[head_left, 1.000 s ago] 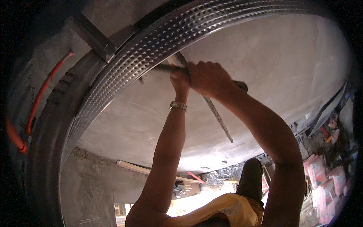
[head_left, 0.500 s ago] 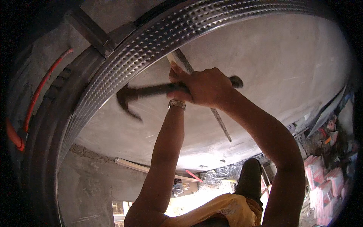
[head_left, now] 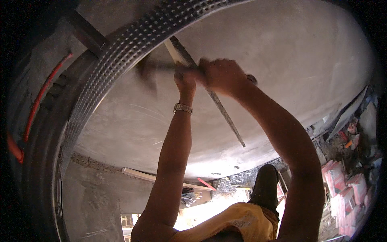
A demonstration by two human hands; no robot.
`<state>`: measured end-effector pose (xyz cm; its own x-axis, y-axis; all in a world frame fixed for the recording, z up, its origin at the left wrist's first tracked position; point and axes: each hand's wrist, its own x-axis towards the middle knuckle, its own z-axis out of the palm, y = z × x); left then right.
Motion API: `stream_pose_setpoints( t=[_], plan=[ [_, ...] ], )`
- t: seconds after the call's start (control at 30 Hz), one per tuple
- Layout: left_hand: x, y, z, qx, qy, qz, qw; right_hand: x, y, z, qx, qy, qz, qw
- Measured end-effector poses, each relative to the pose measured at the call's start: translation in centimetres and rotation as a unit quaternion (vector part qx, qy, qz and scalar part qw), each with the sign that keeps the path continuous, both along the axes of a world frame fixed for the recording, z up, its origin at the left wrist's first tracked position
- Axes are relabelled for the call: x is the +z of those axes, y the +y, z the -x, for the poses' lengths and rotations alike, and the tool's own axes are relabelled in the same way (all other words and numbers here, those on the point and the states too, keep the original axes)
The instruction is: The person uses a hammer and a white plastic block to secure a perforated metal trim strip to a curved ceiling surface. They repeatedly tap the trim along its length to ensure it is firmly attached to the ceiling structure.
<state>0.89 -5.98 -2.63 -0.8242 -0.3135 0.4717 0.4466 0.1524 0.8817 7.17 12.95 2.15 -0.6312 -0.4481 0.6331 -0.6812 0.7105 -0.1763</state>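
Note:
My right hand (head_left: 225,76) is wrapped round the handle of a claw hammer (head_left: 163,65). The hammer's head is smeared by motion near the dimpled metal channel, and the butt of its handle shows past my wrist. My left hand (head_left: 185,82), with a watch on its wrist, is raised just beside the right one. Its fingers look closed on a long thin strip (head_left: 225,111), pale on one face and dark and rough along the edge. The strip runs slantwise from the metal channel (head_left: 133,44) down across the grey wall; my hands hide part of it.
A smooth grey wall (head_left: 298,52) fills the middle. Orange conduit (head_left: 42,97) runs at the far left, near a dark metal crosspiece (head_left: 86,32). Pink-and-white packs (head_left: 344,197) and rubble lie at lower right. A pale batten (head_left: 139,173) lies along the wall's foot.
Both hands have risen slightly in view, and the hammer has moved up with the right. The left hand now shows more below the right one. The metal channel has shifted up and left in view.

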Motion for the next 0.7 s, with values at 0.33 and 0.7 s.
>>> stream_pose_setpoints(
  t=[0.33, 0.7],
  plan=[
    [-0.6, -2.4, 0.2, 0.046, -0.008, 0.096, 0.994, 1.1, -0.3, -1.7, 0.092, 0.001, 0.060, 0.994],
    [-0.3, -0.3, 0.2, 0.070, -0.045, 0.112, 0.990, -0.4, -0.9, 2.3, -0.038, -0.003, 0.095, 0.995]
  ],
)
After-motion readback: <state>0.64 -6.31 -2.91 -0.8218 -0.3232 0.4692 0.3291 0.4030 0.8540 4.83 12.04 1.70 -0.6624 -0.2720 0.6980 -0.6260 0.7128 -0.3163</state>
